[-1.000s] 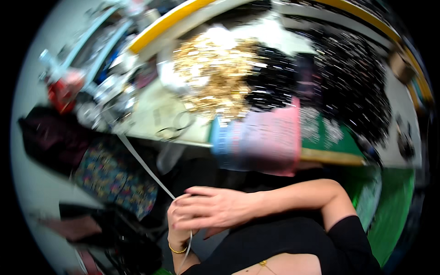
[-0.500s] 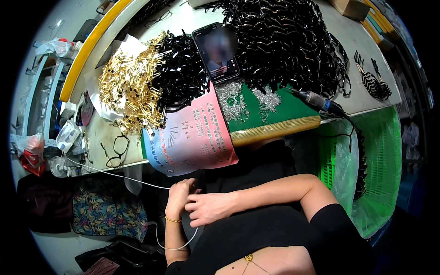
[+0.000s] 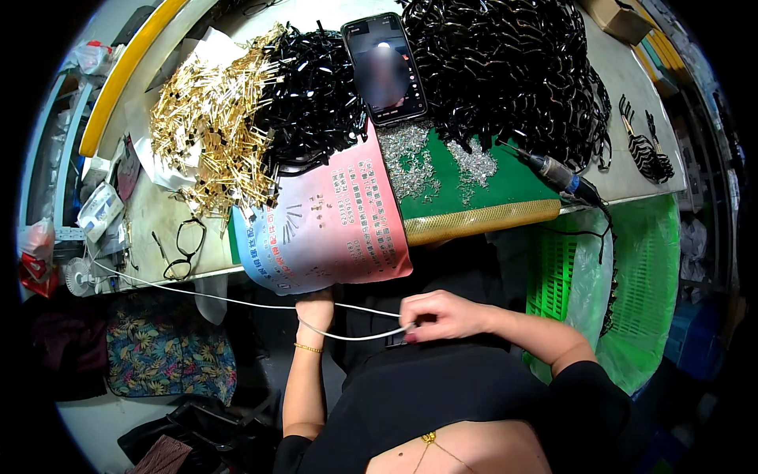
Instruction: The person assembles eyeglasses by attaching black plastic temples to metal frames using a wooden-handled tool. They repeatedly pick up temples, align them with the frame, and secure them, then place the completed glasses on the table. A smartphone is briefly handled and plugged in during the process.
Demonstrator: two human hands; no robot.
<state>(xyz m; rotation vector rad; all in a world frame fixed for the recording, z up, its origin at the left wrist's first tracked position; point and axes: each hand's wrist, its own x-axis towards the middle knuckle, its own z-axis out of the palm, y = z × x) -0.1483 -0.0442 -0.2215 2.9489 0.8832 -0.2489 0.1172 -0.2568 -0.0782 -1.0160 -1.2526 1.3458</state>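
My right hand (image 3: 446,316) is closed in front of my waist, its fingers curled round a white cable (image 3: 355,337). Two strands of that cable run leftward from it, past my left wrist. A small dark edge shows just under the right fingers; I cannot make out what it is. My left hand (image 3: 316,304) reaches up beneath the front edge of a blue-and-pink printed mat (image 3: 332,253), which hides its fingers. A gold bracelet circles the left wrist.
Piles of gold metal pieces (image 3: 209,126), black glossy pieces (image 3: 312,103) and silver bits (image 3: 407,162) cover the table. A phone (image 3: 384,71) leans there. An electric screwdriver (image 3: 557,175) lies right, eyeglasses (image 3: 185,249) left. A green basket (image 3: 643,292) stands below right.
My hands, together before, are now apart. The right has moved right with the cable; the left has gone up under the mat edge. The cable is now stretched between the left side and the right hand.
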